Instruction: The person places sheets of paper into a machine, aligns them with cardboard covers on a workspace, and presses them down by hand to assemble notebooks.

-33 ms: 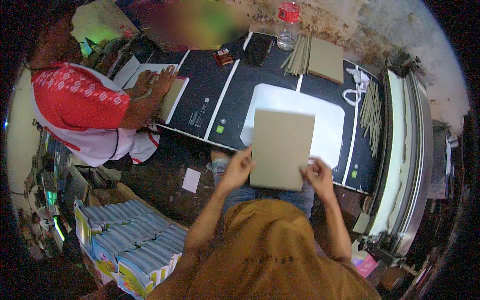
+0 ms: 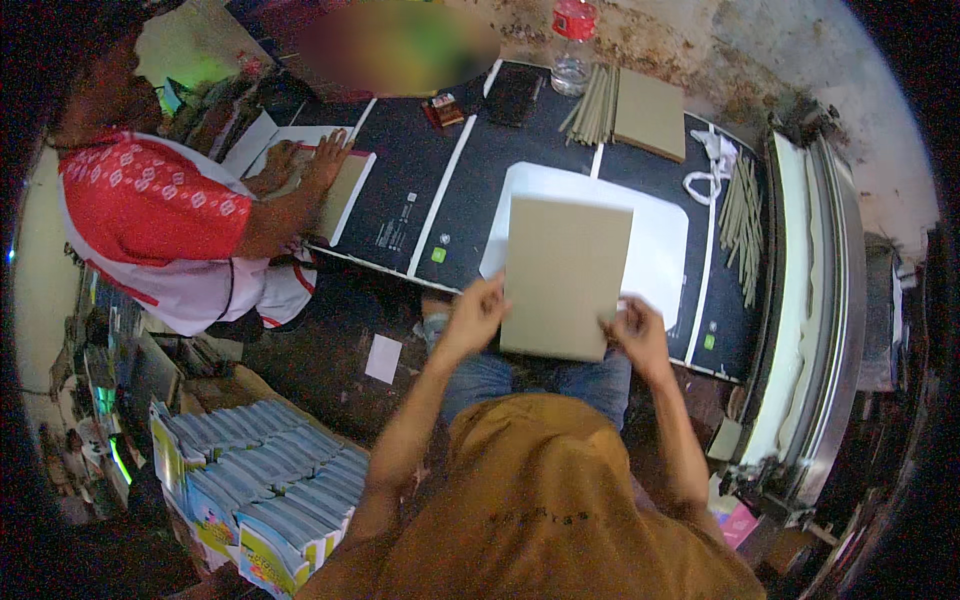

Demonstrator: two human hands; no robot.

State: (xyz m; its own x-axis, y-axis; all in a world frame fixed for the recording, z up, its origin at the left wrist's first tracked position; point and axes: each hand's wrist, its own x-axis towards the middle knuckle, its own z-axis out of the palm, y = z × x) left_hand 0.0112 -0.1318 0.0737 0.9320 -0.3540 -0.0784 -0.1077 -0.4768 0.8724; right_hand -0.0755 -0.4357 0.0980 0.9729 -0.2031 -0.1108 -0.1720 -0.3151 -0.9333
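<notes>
Both hands gripping cardboard sheet, fingertips hidden

The cardboard sheet sits between the left hand and right hand, over the white sheet on the tabletop; behind lie a bottle and stick bundle; booklets stack at lower left.
</notes>
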